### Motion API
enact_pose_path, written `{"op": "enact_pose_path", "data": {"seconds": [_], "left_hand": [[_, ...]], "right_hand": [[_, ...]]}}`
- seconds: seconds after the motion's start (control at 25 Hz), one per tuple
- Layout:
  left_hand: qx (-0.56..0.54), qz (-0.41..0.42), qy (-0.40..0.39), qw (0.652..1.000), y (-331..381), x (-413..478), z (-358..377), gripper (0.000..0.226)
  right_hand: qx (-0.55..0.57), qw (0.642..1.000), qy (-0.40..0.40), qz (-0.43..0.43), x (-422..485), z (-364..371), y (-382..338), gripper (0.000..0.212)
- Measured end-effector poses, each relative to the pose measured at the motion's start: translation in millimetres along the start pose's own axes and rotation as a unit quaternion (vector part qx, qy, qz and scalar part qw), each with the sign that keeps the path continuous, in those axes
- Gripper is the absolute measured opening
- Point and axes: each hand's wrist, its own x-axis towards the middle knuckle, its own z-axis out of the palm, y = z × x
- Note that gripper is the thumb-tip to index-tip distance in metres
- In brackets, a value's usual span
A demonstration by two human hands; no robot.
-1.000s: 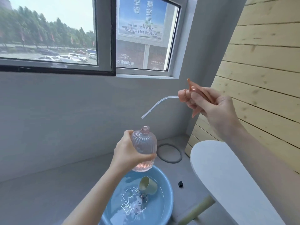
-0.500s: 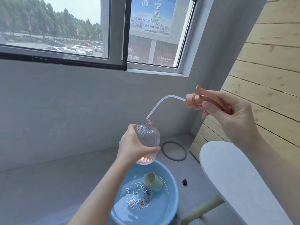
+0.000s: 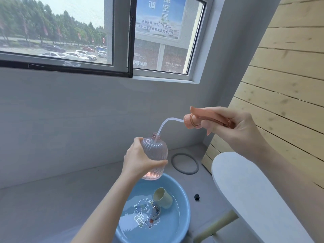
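Observation:
My left hand (image 3: 140, 159) grips a clear ribbed bottle (image 3: 156, 151) upright above a blue basin (image 3: 182, 195); a little pinkish liquid sits at its bottom. My right hand (image 3: 238, 127) holds a pink spray head (image 3: 192, 121) to the upper right of the bottle. Its clear dip tube (image 3: 166, 123) curves down and its tip is inside the bottle's open neck. The spray head's collar is apart from the neck.
The basin holds water, a pale green cup (image 3: 162, 197) lying on its side and a small glass object (image 3: 156, 211). A grey ring (image 3: 184, 163) and a small black piece (image 3: 196, 197) lie on the grey floor. A white stool top (image 3: 245, 190) stands at right, beside a wooden slat wall.
My right hand brought the spray head down and toward the bottle. The tube's tip went from free in the air into the bottle's neck. The left hand kept holding the bottle.

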Motion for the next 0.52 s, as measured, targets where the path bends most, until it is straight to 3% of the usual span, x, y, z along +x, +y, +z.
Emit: {"op": "enact_pose_path", "data": {"seconds": [0.28,0.52], "left_hand": [[-0.019,0.018,0.012,1.0,6,8,3,0.096],[-0.033,0.029,0.016,0.999,8,21,7,0.096]], "right_hand": [[-0.033,0.997,-0.042,0.063,44,11,6,0.012],[-0.103,0.982,-0.103,0.117,93,16,23,0.016]]}}
